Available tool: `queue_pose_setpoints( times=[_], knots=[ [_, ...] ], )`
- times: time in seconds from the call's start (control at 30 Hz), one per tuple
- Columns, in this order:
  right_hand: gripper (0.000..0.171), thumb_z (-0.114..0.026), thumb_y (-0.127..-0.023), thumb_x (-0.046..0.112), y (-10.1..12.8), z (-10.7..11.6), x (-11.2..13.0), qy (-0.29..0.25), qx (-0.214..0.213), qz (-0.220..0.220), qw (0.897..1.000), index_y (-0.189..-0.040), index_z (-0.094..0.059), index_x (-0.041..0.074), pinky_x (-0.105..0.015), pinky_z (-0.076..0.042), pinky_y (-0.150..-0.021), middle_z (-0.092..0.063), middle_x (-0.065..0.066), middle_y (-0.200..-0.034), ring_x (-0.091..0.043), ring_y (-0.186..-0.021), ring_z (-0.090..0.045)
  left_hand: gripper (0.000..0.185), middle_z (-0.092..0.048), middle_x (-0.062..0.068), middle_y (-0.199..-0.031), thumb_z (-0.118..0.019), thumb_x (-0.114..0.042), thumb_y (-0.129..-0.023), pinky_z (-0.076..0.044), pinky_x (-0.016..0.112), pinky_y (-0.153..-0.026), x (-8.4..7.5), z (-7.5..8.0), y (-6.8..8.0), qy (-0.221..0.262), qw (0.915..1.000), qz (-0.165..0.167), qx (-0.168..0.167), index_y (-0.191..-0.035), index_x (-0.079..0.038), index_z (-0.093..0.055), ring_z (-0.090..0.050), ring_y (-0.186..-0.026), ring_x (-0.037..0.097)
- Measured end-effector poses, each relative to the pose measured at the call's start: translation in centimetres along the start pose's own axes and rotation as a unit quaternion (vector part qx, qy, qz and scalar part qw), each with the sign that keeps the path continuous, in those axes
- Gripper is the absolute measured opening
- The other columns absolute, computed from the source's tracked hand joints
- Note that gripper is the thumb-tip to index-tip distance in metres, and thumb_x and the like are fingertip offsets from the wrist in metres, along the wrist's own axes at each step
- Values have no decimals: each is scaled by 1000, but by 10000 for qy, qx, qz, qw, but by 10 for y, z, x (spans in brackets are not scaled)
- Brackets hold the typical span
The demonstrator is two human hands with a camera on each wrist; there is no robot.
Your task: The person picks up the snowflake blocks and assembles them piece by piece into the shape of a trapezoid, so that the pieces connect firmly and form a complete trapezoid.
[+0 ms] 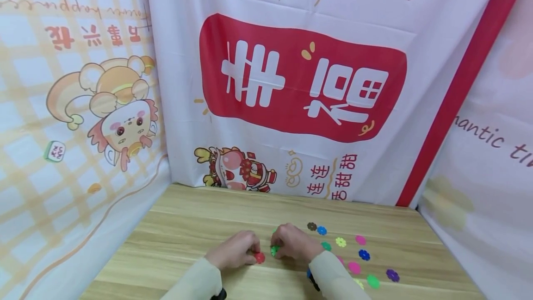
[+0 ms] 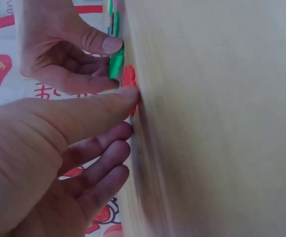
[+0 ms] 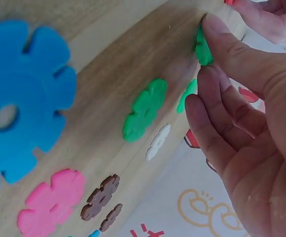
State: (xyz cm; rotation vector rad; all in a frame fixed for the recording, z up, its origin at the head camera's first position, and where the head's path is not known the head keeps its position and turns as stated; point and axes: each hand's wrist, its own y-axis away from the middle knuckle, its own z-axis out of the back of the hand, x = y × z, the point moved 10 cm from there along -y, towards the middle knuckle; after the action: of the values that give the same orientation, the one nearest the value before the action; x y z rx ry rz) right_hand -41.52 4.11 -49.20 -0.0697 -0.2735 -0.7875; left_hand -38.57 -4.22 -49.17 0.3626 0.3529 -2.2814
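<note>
Counter [image 1: 175,226] beneath me, my left grip [image 1: 233,250], nearly closed, pinches a red disc [image 1: 260,258] near its three o'clock; my right grip [image 1: 294,243], equally narrow, pinches a green disc [image 1: 274,251] near its nine o'clock.

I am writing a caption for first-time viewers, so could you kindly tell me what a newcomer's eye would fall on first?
Probably the large red printed panel on the cloth hanging behind the table. Next, low in the head view, the left hand holds a red flower-shaped piece and the right hand a green piece. In the right wrist view, a blue piece looms large at the left edge.
</note>
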Motion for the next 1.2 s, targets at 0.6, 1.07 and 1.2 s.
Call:
queue_pose_setpoints(
  times=[0.6, 1.07, 1.2],
  knots=[
    [9, -77, -81, 22, 24, 14, -13, -977, -101, -112, 9951, -80, -67, 21, -15, -50, -62, -65, 13, -74, 1, -65, -56, 18, -65, -13, -84, -81, -31, -76, -43, 16, -73, -23, -11, -12, -27, 9983, -492, 311, -89, -21, -73, -54, -78, 2],
    [11, -77, -82, 22, 66, 38, -18, -1552, -744, -37, 9851, -80, -67, 21, -17, -52, -57, -65, 11, -73, 0, -63, -55, 24, -63, -11, -82, -83, -13, -74, -49, 14, -67, -19, -18, -16, 902, 9938, 159, 626, -88, -18, -64, -58, -75, 1],
    [12, -75, -83, 28, 77, 40, -25, -1682, -918, -200, 9813, -79, -65, 23, -18, -49, -60, -64, 11, -72, -1, -63, -54, 23, -63, -11, -78, -82, -12, -75, -50, 14, -63, -20, -21, -15, 1222, 9905, 41, 623, -85, -17, -62, -57, -69, -2]
  ],
)
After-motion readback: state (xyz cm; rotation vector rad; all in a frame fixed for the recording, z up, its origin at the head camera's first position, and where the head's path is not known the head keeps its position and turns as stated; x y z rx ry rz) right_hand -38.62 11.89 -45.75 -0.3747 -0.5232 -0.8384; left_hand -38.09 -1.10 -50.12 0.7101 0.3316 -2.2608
